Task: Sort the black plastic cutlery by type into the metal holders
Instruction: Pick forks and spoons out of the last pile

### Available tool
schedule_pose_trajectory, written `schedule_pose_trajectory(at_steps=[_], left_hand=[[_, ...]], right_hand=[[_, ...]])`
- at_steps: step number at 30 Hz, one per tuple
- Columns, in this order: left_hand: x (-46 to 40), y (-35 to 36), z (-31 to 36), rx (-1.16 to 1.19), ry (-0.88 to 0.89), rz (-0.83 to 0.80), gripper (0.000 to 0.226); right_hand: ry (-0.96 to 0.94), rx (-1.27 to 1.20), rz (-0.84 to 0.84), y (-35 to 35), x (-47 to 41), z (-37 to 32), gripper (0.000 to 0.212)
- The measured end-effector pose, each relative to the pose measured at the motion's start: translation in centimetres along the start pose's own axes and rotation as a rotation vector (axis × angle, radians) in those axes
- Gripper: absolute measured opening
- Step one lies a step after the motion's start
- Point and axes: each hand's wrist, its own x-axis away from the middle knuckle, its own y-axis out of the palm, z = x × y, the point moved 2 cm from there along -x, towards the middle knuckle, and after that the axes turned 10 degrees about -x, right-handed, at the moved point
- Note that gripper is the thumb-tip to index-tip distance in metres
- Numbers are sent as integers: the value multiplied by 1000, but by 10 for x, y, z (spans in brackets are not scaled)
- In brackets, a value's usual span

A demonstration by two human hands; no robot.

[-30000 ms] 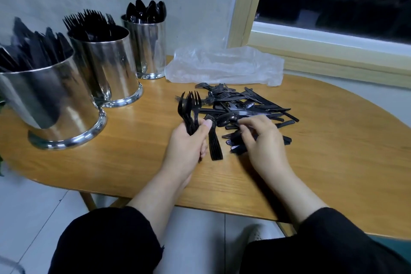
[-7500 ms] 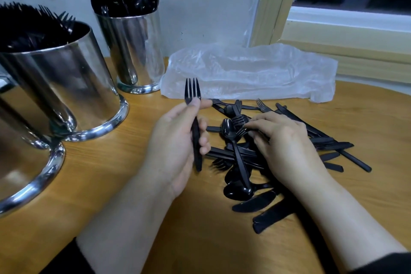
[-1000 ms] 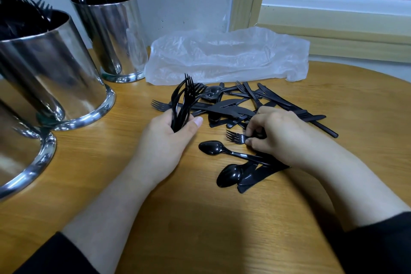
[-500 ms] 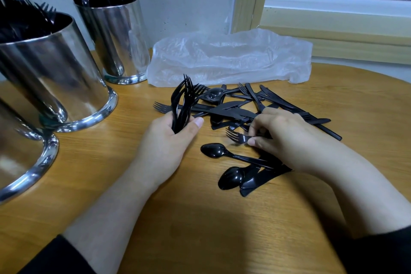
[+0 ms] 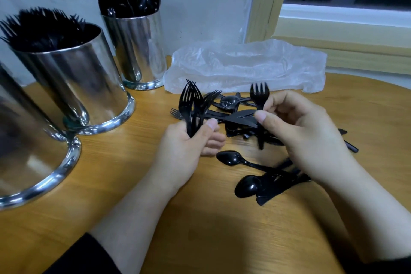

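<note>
My left hand (image 5: 186, 151) grips a bunch of black forks (image 5: 193, 104), tines up. My right hand (image 5: 304, 133) pinches a single black fork (image 5: 259, 100) upright, lifted above the loose pile of black cutlery (image 5: 235, 115) on the wooden table (image 5: 222, 240). Two spoons (image 5: 231, 158) and a knife lie in front of my right hand. A metal holder of forks (image 5: 75, 80) stands at the left, with a holder of spoons (image 5: 140, 49) behind it. A third metal holder (image 5: 29, 158) is cut off at the left edge, its contents hidden.
A crumpled clear plastic bag (image 5: 244, 64) lies behind the pile against the wall. A wooden window frame (image 5: 333, 46) runs along the back right. The table's front edge curves round near my sleeves.
My right hand has lifted one fork off the table and stood it upright beside the bunch in my left hand. My left hand keeps its grip on the forks.
</note>
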Motion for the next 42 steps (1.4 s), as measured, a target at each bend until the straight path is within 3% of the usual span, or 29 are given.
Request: schedule_pose_trajectory(at_steps=[8,11,13,15,17,20,25,31,34,40,42], left_hand=[[2,-2,4,96,39,-69,34],[-1,-11,0,203,-4,9,26],[-5,-24,-2,268,-60,154,23],[-10,-43,-7,275,-92,309,27],[-14,-57,-11,249,-106,404,32],[-15,-64,-16,265,-141,435,34],[-18,-63,-23,261,-118,452,22],[-19,-62,-22,326,-180,440,29],[-18,-62,-18,331,-172,425,29],[-13,-53,-8,234,-53,346,33],[-11,-48,-6,156,15,333,34]], right_hand=[[138,-184,6,54,-3,-12,11],[111,-9,7,60,-15,-12,7],[75,174,26,62,-27,-12,7],[47,392,-56,74,-41,-12,5],[-38,615,-203,92,-58,-7,22],[-187,873,-369,122,-79,8,37],[-63,1122,-533,152,-97,29,32],[-65,1049,-464,154,-93,27,25],[-116,845,-383,148,-84,16,11],[-374,564,-28,111,-61,-38,5],[-344,437,61,97,-48,-56,6]])
